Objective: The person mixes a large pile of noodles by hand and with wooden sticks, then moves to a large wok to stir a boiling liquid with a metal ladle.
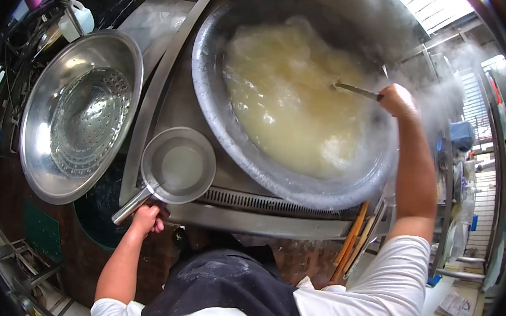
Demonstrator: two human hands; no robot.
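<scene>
A large round metal wok point(220, 117) holds cloudy, yellowish, bubbling liquid, with steam rising on its right side. My right hand point(397, 101) is closed around the handle of a utensil point(358, 91), whose far end dips into the liquid. At the front left of the stove, a metal pot point(153, 161) with some pale liquid in it rests near the edge; its thick handle points down to the left. Below the pot, my left hand point(149, 219) is closed beside that handle, and a dark piece shows at its fingers. What it grips is partly hidden.
A big steel bowl point(39, 141) with a perforated strainer point(89, 118) inside stands at the left. Behind it is a white plastic jug point(78, 20). Wooden sticks point(350, 243) lean at the stove's front edge point(260, 223). A dark green tub point(97, 214) sits below left.
</scene>
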